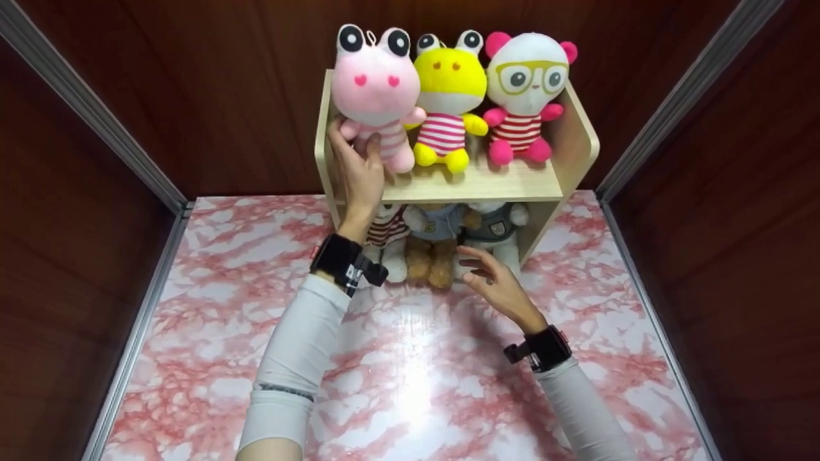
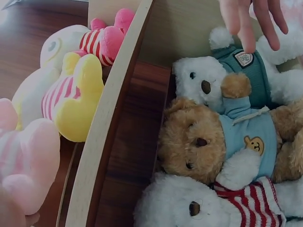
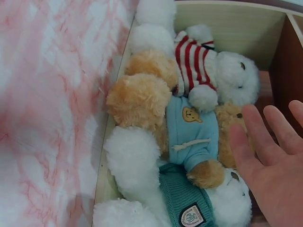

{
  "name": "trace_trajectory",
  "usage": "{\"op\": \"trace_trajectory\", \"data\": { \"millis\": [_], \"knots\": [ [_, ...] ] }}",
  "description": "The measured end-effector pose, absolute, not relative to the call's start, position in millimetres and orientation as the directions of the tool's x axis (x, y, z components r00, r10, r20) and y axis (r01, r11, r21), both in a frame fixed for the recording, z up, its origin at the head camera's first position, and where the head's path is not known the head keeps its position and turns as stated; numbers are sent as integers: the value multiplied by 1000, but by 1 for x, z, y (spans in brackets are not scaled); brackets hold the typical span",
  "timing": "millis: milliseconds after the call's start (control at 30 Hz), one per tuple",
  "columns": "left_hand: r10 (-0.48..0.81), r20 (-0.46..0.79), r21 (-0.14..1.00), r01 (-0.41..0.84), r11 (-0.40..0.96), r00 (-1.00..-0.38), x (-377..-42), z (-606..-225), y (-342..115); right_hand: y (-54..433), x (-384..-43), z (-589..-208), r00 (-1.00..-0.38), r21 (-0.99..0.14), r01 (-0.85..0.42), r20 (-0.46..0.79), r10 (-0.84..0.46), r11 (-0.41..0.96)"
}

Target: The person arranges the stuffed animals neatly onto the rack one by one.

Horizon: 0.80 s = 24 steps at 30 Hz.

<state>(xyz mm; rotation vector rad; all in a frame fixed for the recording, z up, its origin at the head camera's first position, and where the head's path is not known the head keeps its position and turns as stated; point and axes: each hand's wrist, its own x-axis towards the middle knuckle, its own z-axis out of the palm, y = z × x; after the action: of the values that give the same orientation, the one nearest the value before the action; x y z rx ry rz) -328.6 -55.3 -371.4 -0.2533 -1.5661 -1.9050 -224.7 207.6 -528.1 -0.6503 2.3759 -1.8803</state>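
Observation:
On the left of the upper shelf, my left hand (image 1: 360, 168) holds a pink plush toy (image 1: 375, 83) with big round eyes around its lower body, thumb across its striped front. Beside it sit a yellow plush frog (image 1: 451, 77) and a white-and-pink plush panda (image 1: 530, 77) with yellow glasses. My right hand (image 1: 496, 288) is in front of the lower shelf, fingers relaxed and holding nothing. Closest to it are a white teddy bear in a green top (image 3: 189, 198) and a brown teddy bear in a blue hoodie (image 3: 194, 127). A white bear in a red-striped shirt (image 3: 194, 61) sits at the other end.
The two-level wooden shelf (image 1: 474, 187) stands against the dark back wall (image 1: 243, 96). Pink-and-white marbled surface (image 1: 410, 358) spreads in front of it, with dark panels (image 1: 724, 256) on both sides. A black wrist camera (image 1: 338, 259) is strapped to each wrist.

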Motion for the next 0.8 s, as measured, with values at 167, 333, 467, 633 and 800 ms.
{"op": "trace_trajectory", "data": {
  "millis": [167, 333, 467, 633, 800],
  "knots": [
    [-387, 496, 864, 486, 131, -778, -338, -373, -57, 205, -216, -515, -916, -940, -278, 196, -351, 199],
    [-392, 484, 868, 370, 332, -782, -344, -383, -63, 201, -208, -500, -920, -942, -256, 169, -354, 216],
    [-354, 538, 825, 392, 407, -765, -347, -390, -65, 200, -206, -500, -917, -942, -258, 168, -363, 216],
    [-305, 586, 769, 397, 500, -751, -351, -394, -63, 201, -207, -501, -910, -939, -276, 186, -369, 207],
    [-287, 564, 752, 339, 565, -774, -349, -395, -60, 202, -207, -502, -910, -935, -280, 186, -369, 219]
  ]
}}
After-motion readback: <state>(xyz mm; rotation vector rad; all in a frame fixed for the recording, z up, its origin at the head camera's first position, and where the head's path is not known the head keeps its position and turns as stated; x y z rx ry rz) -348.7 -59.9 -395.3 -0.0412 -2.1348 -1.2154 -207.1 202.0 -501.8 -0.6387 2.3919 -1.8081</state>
